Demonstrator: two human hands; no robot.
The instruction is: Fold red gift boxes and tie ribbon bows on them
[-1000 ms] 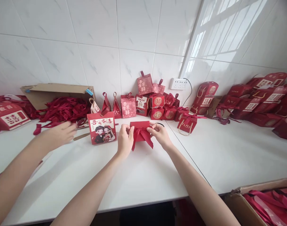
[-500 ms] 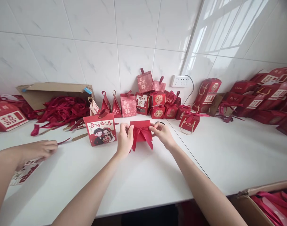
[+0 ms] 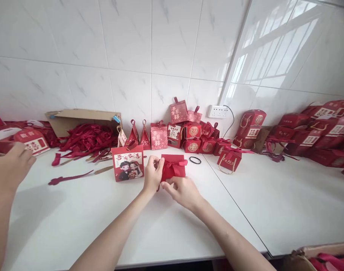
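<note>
A small red gift box [image 3: 172, 158] stands upright in front of me with a red satin ribbon [image 3: 176, 165] tied in a bow across its front. My left hand [image 3: 153, 176] grips the box's left side, thumb against the front edge. Below the bow, my right hand [image 3: 184, 191] has its fingers curled in a pinch on the ribbon's hanging tails, which it mostly hides. Close by on the left is a gift box with a printed cartoon couple [image 3: 128, 169]. A black hair tie [image 3: 195, 160] lies to the right.
At the far left is another person's hand [image 3: 8, 169]. A cardboard box [image 3: 84, 113] spills red ribbons [image 3: 90, 139] near the wall. Finished red boxes [image 3: 193, 145] stand along the wall, with more piled at right [image 3: 321, 137]. A strip [image 3: 70, 177] lies on the table.
My right hand has moved from the box's right edge down to the ribbon tails. The other person's hand has moved up and left, and the printed piece under it is out of view.
</note>
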